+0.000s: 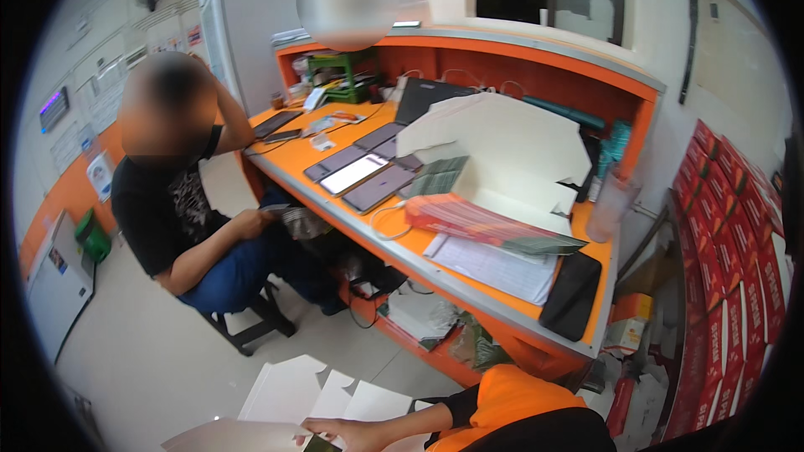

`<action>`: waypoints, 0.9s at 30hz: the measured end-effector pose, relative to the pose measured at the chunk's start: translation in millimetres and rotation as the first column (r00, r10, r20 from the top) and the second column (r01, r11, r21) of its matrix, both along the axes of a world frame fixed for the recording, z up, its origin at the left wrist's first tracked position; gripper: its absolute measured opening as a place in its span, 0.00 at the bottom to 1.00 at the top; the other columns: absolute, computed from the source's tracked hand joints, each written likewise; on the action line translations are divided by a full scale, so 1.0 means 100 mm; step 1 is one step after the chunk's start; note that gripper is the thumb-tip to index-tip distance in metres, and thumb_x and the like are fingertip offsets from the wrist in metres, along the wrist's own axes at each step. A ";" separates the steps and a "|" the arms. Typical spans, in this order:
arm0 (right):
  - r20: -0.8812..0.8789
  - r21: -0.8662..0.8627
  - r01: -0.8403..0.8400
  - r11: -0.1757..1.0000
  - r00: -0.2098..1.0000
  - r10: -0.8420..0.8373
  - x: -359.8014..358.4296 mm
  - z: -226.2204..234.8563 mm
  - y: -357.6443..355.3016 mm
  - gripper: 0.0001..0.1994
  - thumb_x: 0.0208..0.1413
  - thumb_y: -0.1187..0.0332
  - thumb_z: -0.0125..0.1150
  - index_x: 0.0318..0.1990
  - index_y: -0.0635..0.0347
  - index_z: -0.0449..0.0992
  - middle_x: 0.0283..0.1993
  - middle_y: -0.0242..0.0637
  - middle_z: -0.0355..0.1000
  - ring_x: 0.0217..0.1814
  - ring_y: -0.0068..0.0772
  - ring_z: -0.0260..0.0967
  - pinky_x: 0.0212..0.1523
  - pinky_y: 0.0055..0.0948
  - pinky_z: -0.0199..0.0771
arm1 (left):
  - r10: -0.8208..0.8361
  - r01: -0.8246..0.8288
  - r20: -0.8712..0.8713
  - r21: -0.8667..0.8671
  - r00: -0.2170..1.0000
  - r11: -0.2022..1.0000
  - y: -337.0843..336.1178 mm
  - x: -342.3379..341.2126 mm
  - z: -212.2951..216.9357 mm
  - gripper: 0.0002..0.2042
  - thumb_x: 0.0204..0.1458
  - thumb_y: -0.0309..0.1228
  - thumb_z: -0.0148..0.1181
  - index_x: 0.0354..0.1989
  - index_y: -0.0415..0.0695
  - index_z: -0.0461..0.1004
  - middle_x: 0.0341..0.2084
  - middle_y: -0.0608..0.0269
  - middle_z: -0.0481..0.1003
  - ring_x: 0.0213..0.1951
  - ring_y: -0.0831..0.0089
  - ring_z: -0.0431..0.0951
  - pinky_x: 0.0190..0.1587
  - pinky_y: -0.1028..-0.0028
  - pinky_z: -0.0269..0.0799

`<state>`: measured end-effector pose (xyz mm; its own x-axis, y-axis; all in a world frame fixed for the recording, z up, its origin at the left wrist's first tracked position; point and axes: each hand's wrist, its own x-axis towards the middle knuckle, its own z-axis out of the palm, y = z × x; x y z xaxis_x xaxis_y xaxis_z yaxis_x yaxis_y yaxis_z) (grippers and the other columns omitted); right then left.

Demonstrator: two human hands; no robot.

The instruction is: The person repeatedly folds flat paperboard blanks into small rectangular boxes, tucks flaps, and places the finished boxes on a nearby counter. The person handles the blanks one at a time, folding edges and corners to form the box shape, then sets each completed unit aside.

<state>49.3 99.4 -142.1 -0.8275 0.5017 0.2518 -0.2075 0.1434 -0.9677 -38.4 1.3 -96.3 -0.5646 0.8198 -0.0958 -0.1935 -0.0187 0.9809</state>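
White card [280, 392]: at least one cut and creased sheet at the lower edge of the view; whether the pale panel farther left belongs to it cannot be told.
Right hand [345, 431]: one, fingers bent over the near part of the card, touching it; whether they pinch it or only rest there cannot be told.
Card and hand: the larger panels spread beyond the fingers and to their left, near the floor side of the bench [603, 285].
Green piece [322, 444]: one, small and dark, just below the fingers and partly cut off by the edge.
Sleeve [519, 402]: one, orange and black, above the bare forearm.
Big sheet [502, 146]: one, white and folded, standing open on the bench, well apart from the hand.
Printed strips [481, 216]: a red and green layer in front of the big sheet, its number unclear.
Papers [494, 266]: a white pile, not countable, beside one black flat device [572, 295].
Phones [353, 174]: at least four dark-edged ones grouped at mid-bench, one with a bright screen.
Laptop [431, 99]: one, dark, behind the phones.
Seated person [176, 209]: one, in black shirt and blue jeans, on one black stool [251, 331].
Red boxes [724, 285]: stacked high at right, too many to count.
Green bin [92, 236]: one, by the far left wall.
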 end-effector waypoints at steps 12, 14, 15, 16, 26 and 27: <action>0.030 -0.136 -0.268 0.954 0.961 0.274 0.40 1.01 0.08 0.29 0.51 0.59 0.63 0.58 0.55 0.61 0.55 0.33 0.57 0.62 0.28 0.54 0.58 0.36 0.62 | -0.046 0.045 0.063 0.014 0.997 0.999 0.01 0.05 -0.02 0.40 0.42 0.51 0.60 0.62 0.45 0.54 0.51 0.56 0.66 0.51 0.62 0.67 0.53 0.65 0.64; 0.002 -0.142 -0.284 0.948 0.958 0.287 0.38 0.95 0.07 0.30 0.49 0.56 0.64 0.58 0.55 0.61 0.56 0.34 0.55 0.63 0.31 0.53 0.60 0.38 0.59 | -0.043 0.042 0.061 0.016 0.997 0.999 -0.01 0.06 0.00 0.40 0.42 0.51 0.60 0.62 0.45 0.54 0.51 0.56 0.66 0.51 0.62 0.67 0.53 0.65 0.64; -0.012 -0.145 -0.287 0.947 0.957 0.289 0.38 0.93 0.07 0.31 0.49 0.55 0.65 0.58 0.55 0.61 0.57 0.35 0.54 0.64 0.32 0.52 0.60 0.39 0.58 | -0.038 0.037 0.062 0.019 0.997 0.999 -0.01 0.07 0.00 0.40 0.42 0.51 0.60 0.62 0.45 0.54 0.51 0.56 0.66 0.51 0.62 0.67 0.53 0.65 0.64; 0.009 -0.115 -0.277 0.954 0.960 0.280 0.39 0.94 0.07 0.32 0.47 0.54 0.65 0.58 0.55 0.61 0.58 0.37 0.52 0.65 0.35 0.50 0.61 0.40 0.56 | -0.033 0.032 0.059 0.019 0.998 0.999 -0.03 0.07 0.01 0.40 0.42 0.51 0.60 0.62 0.45 0.54 0.51 0.56 0.66 0.51 0.62 0.67 0.53 0.65 0.64; 0.216 0.072 -0.376 0.924 0.910 0.354 0.64 1.15 0.22 0.27 0.44 0.57 0.68 0.54 0.47 0.69 0.69 0.47 0.39 0.66 0.49 0.49 0.61 0.40 0.56 | -0.038 0.035 0.046 0.055 0.998 0.998 -0.13 0.08 0.08 0.40 0.43 0.51 0.61 0.62 0.44 0.54 0.51 0.55 0.66 0.51 0.62 0.68 0.53 0.65 0.64; 0.195 0.162 -0.333 0.929 0.934 0.300 0.64 1.10 0.20 0.27 0.45 0.58 0.68 0.54 0.47 0.69 0.69 0.46 0.40 0.66 0.49 0.51 0.60 0.40 0.57 | -0.040 0.037 0.051 0.057 0.998 0.998 -0.17 0.06 0.08 0.40 0.43 0.51 0.61 0.62 0.44 0.54 0.51 0.55 0.66 0.51 0.62 0.68 0.52 0.65 0.64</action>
